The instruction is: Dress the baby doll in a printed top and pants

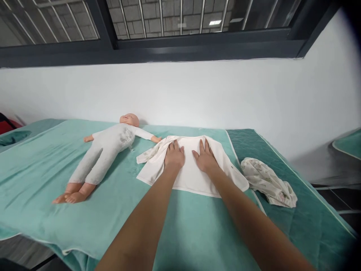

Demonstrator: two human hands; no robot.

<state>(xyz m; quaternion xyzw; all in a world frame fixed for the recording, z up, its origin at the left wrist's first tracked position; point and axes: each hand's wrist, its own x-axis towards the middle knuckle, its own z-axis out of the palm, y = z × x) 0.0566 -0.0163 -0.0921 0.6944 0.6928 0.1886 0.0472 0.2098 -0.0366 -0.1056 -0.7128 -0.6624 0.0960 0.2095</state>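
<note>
L hand point(175, 155) & R hand point(207, 159) lie palm-down, fingers out, gripping nothing, atop the shirt point(188, 180), which is directly under both, spread open on the green sheet point(194, 233), its white middle showing btwn them & sides reaching past each. Cloth point(267, 182) sits bunched just R of shirt, mostly on the darker pad point(313, 222); doll point(108, 145) lies face-up to the L, one arm twd shirt's collar, w/ wall point(183, 94) & window point(180, 49) beyond.

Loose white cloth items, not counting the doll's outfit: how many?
2. A shirt spread open under the left hand and right hand; a crumpled cloth to its right. Others may be hidden underneath.
</note>
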